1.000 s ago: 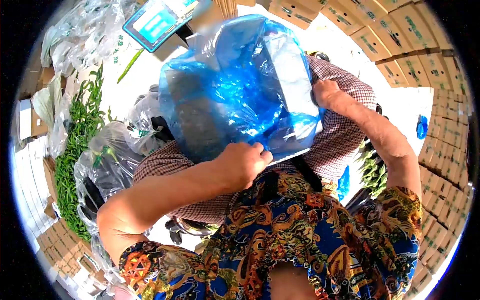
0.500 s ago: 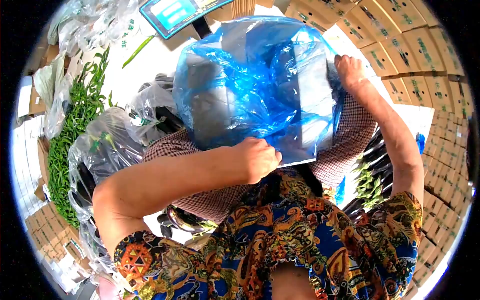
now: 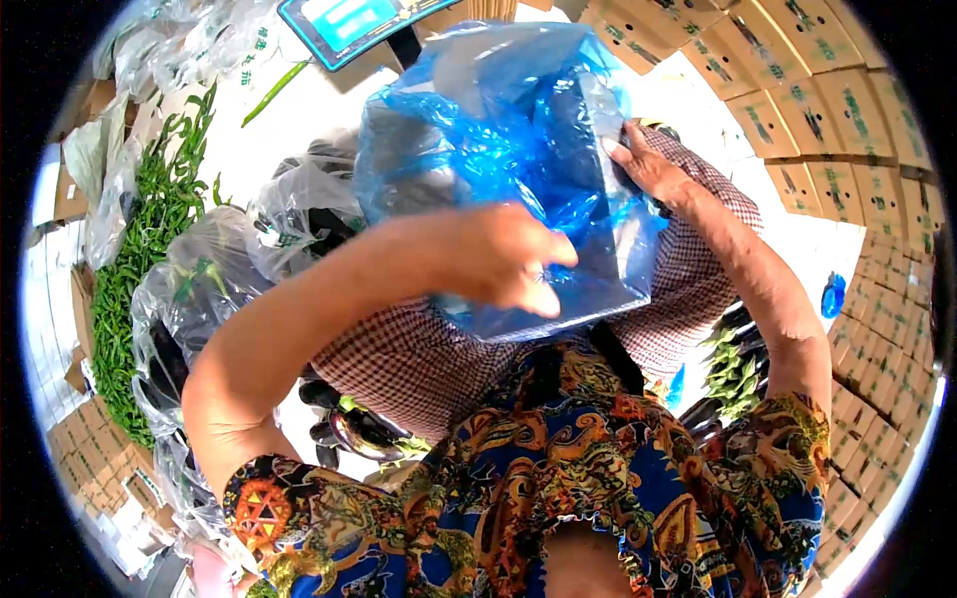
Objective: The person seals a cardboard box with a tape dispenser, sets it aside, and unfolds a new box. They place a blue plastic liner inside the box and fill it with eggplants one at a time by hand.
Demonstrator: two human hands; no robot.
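Note:
A box [image 3: 563, 317] covered in a thin blue plastic bag [image 3: 498, 120] rests against my lap; the bag looks crumpled in the middle, and I cannot make out anything inside it. My left hand [image 3: 513, 261], somewhat blurred, is over the near side of the bag with thumb and fingers apart and nothing between them. At the box's right side, my right hand [image 3: 656, 171] lies with its fingers stretched out against the bag-covered wall.
Green peppers [image 3: 130, 329] are heaped at left, beside clear bags [image 3: 214, 264] holding dark eggplants. A display screen [image 3: 349, 25] stands at the top. Stacked cartons [image 3: 822, 110] line the right, with more eggplants [image 3: 743, 374] by my right arm. One long green pepper [image 3: 274, 95] lies apart.
My left hand has let go of the bag's near edge and opened. My right hand has released the stretched bag and moved left onto the box's side. The box has tilted slightly.

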